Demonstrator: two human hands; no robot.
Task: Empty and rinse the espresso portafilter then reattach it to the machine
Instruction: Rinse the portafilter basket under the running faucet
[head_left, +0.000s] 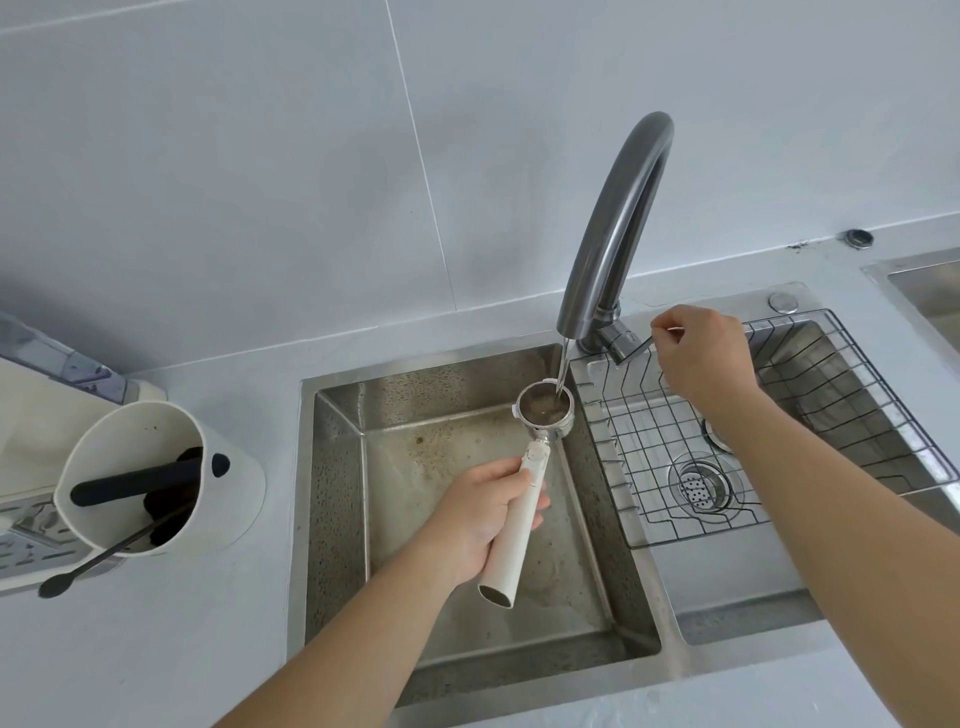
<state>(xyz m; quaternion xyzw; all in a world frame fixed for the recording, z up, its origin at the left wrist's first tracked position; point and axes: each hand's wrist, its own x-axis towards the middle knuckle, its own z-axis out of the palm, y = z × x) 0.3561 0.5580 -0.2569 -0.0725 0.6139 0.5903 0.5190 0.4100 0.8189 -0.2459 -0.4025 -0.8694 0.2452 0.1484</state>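
Note:
My left hand (480, 512) grips the white handle of the portafilter (522, 512) over the left sink basin (467, 545). Its metal basket (544, 408) sits upright under the grey faucet spout (613, 223). A thin stream of water (563, 366) runs from the spout into the basket, which holds brownish water. My right hand (701, 356) is closed on the faucet's lever (636, 347) at the tap's base. The basin floor shows brown coffee stains.
A wire rack (727, 467) lies in the right basin above the drain (701, 486). A white knock box (140, 478) with a black bar and a brush stands on the left counter. The espresso machine's edge (31, 395) shows at far left.

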